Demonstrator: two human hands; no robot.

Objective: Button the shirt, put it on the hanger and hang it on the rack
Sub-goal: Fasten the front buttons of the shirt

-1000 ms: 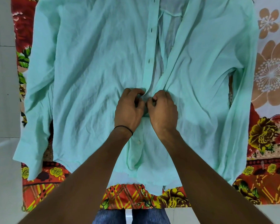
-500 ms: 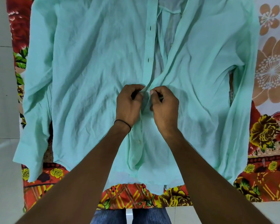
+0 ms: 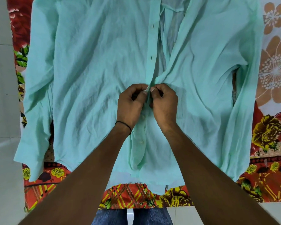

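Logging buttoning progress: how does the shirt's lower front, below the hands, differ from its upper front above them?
The lower front, below the left hand and right hand, is closed with two buttons showing; the upper front gapes open, buttonholes empty. Lower front's edges overlap; upper front's spread apart. Both are wrinkled mint cloth of one shirt.

No readable text, none. The shirt (image 3: 91, 78) showed no label, brand tag or number in view. The floral sheet (image 3: 274, 75) carried printed flowers and plaid only, no words or signs.
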